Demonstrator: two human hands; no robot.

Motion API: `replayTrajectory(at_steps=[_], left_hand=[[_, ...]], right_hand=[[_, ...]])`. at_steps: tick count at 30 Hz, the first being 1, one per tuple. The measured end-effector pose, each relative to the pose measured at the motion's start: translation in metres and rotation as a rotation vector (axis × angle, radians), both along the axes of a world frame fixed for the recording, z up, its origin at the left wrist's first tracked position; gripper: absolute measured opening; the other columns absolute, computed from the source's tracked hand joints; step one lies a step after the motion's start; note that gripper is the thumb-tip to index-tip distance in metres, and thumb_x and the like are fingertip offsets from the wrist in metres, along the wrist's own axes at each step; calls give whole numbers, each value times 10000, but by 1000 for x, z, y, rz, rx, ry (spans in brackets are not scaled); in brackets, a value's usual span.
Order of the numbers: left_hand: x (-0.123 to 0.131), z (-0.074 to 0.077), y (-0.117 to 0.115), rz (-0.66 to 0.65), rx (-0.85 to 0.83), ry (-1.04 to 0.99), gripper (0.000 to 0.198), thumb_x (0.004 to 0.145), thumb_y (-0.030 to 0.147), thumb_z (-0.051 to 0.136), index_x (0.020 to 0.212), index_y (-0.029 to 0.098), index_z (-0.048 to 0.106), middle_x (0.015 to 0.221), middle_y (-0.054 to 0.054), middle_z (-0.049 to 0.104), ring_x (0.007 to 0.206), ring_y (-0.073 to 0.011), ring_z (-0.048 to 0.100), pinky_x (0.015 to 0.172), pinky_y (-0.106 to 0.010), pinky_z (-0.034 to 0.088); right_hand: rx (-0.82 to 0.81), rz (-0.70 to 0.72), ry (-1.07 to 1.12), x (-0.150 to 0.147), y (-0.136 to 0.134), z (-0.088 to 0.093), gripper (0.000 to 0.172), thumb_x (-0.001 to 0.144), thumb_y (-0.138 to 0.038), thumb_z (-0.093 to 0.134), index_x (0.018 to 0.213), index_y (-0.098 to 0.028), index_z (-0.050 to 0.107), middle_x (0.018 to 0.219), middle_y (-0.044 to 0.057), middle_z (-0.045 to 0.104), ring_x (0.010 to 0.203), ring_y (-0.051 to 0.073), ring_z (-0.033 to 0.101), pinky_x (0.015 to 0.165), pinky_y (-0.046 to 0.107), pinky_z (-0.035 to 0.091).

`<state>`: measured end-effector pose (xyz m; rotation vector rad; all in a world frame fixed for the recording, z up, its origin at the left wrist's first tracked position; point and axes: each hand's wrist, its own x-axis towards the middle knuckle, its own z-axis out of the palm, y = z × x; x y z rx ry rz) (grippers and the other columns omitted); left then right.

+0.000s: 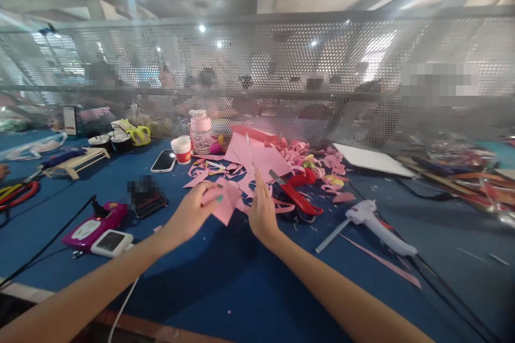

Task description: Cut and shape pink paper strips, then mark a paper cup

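Note:
My left hand (197,209) pinches a small pink sheet (227,201), paper or felt, above the blue table. My right hand (262,210) is just to the right of it, seen edge-on with its fingers close together. A thin pale stick (250,151) rises from those fingertips; its kind is not clear. Behind both hands lies a larger pink sheet (265,159), among curled pink offcuts (298,151). A red-handled cutting tool (300,197) with a grey blade rests right of my right hand.
To the right lies a white glue gun (372,222) with a glue stick and cord. A paper cup (182,150), a pink-lidded bottle (200,133) and a phone (163,161) are at the back. At left are a purple device (94,225) and cables. A mesh partition (257,72) stands behind.

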<state>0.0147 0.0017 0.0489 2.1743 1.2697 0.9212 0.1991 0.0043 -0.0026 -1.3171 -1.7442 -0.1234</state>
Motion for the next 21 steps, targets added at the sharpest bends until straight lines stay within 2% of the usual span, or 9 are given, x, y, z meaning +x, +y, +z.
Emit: replayTrajectory(at_steps=[3, 5, 7, 9, 12, 14, 17, 19, 21], left_hand=[[-9, -14, -39, -103, -46, 123, 349, 856, 310, 442, 1186, 200, 465, 1099, -76, 536, 1048, -199, 505, 932, -365, 396], [-14, -23, -53, -140, 10, 267, 453, 846, 365, 473, 1264, 204, 408, 1075, -85, 504, 1022, -212, 490, 915, -378, 406], [-17, -30, -56, -140, 123, 426, 531, 838, 401, 479, 1322, 225, 350, 1051, -94, 488, 992, -234, 476, 865, -395, 431], [-19, -32, -53, -115, 247, 599, 556, 824, 474, 461, 1315, 227, 378, 972, -103, 514, 907, -257, 491, 768, -408, 460], [-21, -29, -51, -78, 509, 777, 626, 800, 576, 401, 1248, 146, 476, 821, -120, 562, 743, -257, 506, 595, -371, 453], [-21, -27, -54, -185, 774, 733, 586, 821, 545, 381, 1151, 91, 550, 753, -106, 575, 661, -214, 499, 537, -319, 417], [-18, -25, -58, -426, 1148, 483, 340, 821, 354, 459, 971, 98, 626, 726, -56, 572, 626, -158, 492, 535, -281, 387], [-14, -26, -58, -458, 1178, 399, 319, 801, 307, 479, 1015, 108, 609, 820, -62, 592, 733, -174, 525, 641, -303, 424], [-10, -29, -57, -383, 1044, 407, 389, 788, 300, 485, 1106, 89, 558, 953, -102, 596, 876, -230, 536, 763, -367, 434]], right_hand=[[5, 86, -26, -1, -2, 0, 695, 752, 24, 234, 1414, -132, 90, 1439, 105, 259, 1326, 195, 207, 1056, 438, 279], [2, 169, -59, -2, -4, 1, 670, 763, 15, 240, 1407, -148, 149, 1434, 87, 277, 1319, 179, 228, 1061, 418, 280], [-9, 268, -104, -2, -8, 3, 661, 758, 17, 249, 1394, -159, 206, 1432, 71, 286, 1316, 166, 236, 1067, 411, 270], [-46, 395, -168, -1, -13, 5, 655, 758, 25, 248, 1390, -145, 215, 1437, 76, 274, 1323, 162, 211, 1074, 421, 250], [-124, 516, -264, 6, -25, 8, 631, 777, 30, 231, 1382, -147, 234, 1426, 76, 296, 1318, 148, 224, 1069, 413, 267], [-168, 550, -322, 12, -32, 9, 622, 787, 30, 224, 1379, -158, 245, 1420, 68, 311, 1312, 143, 241, 1071, 407, 266], [-262, 609, -400, 19, -42, 13, 606, 794, 7, 255, 1382, -142, 240, 1415, 79, 320, 1299, 150, 276, 1072, 383, 265], [-340, 668, -439, 20, -47, 16, 570, 802, -63, 334, 1366, -123, 275, 1384, 110, 371, 1275, 178, 330, 1058, 387, 286], [-386, 732, -434, 20, -49, 20, 571, 783, -160, 430, 1338, -94, 314, 1347, 150, 416, 1247, 220, 377, 1041, 411, 304]])
